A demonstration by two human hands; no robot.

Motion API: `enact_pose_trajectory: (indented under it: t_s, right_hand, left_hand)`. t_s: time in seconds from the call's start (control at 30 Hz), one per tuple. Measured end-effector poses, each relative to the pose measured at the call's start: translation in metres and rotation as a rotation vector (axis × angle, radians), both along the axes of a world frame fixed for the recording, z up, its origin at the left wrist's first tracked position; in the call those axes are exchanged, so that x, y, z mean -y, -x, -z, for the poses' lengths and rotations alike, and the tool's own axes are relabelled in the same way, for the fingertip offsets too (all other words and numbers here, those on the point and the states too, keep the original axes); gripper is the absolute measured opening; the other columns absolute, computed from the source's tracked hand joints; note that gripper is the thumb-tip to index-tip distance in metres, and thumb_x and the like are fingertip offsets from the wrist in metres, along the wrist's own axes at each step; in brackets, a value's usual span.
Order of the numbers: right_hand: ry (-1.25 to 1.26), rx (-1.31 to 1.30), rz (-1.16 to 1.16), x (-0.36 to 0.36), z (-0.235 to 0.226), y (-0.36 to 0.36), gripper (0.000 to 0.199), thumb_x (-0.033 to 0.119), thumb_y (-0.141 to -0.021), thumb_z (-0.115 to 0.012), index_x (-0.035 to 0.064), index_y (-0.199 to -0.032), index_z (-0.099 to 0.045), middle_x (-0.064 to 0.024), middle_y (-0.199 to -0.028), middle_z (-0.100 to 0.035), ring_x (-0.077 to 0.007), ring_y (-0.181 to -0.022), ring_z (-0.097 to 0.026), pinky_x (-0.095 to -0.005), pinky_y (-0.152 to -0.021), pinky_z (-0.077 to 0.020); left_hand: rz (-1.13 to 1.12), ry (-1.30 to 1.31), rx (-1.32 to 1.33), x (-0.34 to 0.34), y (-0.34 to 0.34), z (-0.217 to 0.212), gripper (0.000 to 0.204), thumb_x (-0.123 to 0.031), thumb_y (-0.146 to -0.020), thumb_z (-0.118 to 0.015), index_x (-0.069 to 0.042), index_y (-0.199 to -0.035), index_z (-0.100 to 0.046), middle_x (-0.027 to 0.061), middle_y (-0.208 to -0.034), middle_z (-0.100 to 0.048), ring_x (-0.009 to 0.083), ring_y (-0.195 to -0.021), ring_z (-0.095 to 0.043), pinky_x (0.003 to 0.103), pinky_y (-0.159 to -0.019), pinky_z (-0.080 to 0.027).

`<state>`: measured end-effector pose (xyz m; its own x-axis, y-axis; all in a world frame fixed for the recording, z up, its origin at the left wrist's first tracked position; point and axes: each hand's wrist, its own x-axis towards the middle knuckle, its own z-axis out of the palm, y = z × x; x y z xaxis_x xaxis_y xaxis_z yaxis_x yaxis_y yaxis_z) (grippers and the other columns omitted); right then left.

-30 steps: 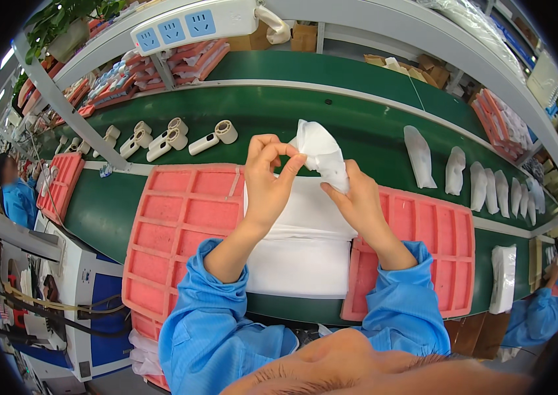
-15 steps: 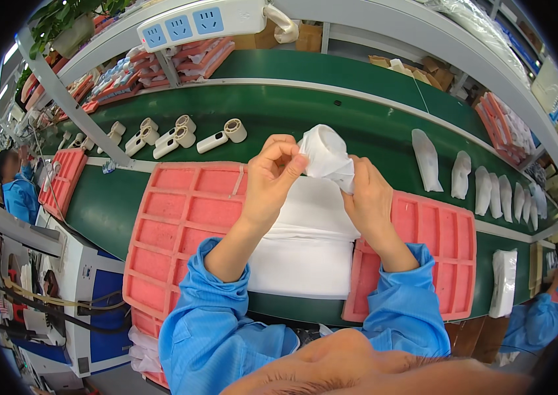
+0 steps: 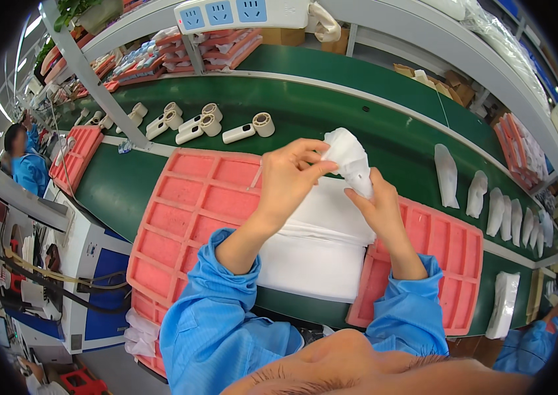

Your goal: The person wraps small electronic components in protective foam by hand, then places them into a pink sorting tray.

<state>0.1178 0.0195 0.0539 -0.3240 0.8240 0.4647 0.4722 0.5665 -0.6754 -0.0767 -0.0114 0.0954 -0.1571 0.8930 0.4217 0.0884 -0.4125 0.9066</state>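
Observation:
A white part inside a thin white sleeve bag [image 3: 349, 155] is held up between both hands over the work surface. My left hand [image 3: 292, 176] pinches the bag's upper left side between thumb and fingers. Around the lower right end of the wrapped part, my right hand [image 3: 379, 205] is closed. The bag hides the part's shape. Below my hands lies a stack of flat white sleeve bags [image 3: 308, 266], its upper sheets creased. Pink foam trays with square compartments lie under and beside it, one on the left [image 3: 183, 220] and one on the right [image 3: 440, 263].
Bare white hair-dryer-shaped bodies [image 3: 239, 134] lie in a row on the green belt [image 3: 332, 99] at left. Wrapped ones [image 3: 446, 176] line its right side. A power strip [image 3: 226, 14] hangs from the frame above. Co-workers in blue sit far left [image 3: 28, 168] and far right.
My head view has shifted, so the scene sits farther right and a little lower. The wrapped part has turned and tilts more to the right; both hands still hold it.

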Motion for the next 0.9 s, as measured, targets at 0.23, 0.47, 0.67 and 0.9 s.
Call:
enact_pose_trajectory:
  t_s: [0.23,0.47,0.67,0.9]
  right_hand:
    - [0.675,-0.155,-0.258,-0.031,-0.006,-0.027,0.034,0.016,-0.079,-0.074,0.0015,-0.105,-0.059,-0.0054,-0.081,-0.064,-0.009,-0.066,-0.054,-0.0239,-0.058,-0.0427]
    - [0.128,0.331,0.519,-0.131,0.09,-0.103,0.041,0.017,-0.081,-0.071,-0.0011,-0.114,-0.056,-0.0167,-0.098,-0.067,-0.0324,-0.085,-0.064,-0.0414,-0.078,-0.0502]
    - [-0.364,0.587,0.714,-0.121,0.083,-0.072,0.05,0.011,-0.079,-0.067,-0.0009,-0.124,-0.051,-0.0217,-0.124,-0.056,-0.0378,-0.112,-0.053,-0.0465,-0.093,-0.0455]
    - [0.069,0.332,-0.261,-0.185,0.058,0.098,0.061,0.019,-0.075,-0.075,0.0012,-0.129,-0.053,-0.0181,-0.125,-0.059,-0.0279,-0.11,-0.061,-0.0366,-0.09,-0.051]
  left_hand:
    - [0.013,0.215,0.246,-0.039,0.04,0.018,0.025,-0.006,-0.079,-0.075,-0.001,-0.102,-0.067,0.0034,-0.078,-0.068,0.0064,-0.061,-0.057,0.02,-0.053,-0.045]
    - [-0.071,-0.126,-0.491,-0.049,-0.036,0.078,0.021,-0.018,-0.078,-0.075,-0.006,-0.093,-0.064,0.0097,-0.09,-0.059,0.024,-0.064,-0.061,0.034,-0.06,-0.049]
    - [0.098,-0.085,-0.809,-0.028,-0.058,0.113,0.027,-0.033,-0.08,-0.072,-0.009,-0.085,-0.059,0.0081,-0.083,-0.056,0.0272,-0.077,-0.06,0.038,-0.064,-0.048]
    - [0.097,-0.143,-0.827,-0.034,-0.063,0.121,0.022,-0.026,-0.077,-0.071,-0.008,-0.085,-0.06,0.0108,-0.081,-0.057,0.0308,-0.078,-0.061,0.042,-0.065,-0.049]
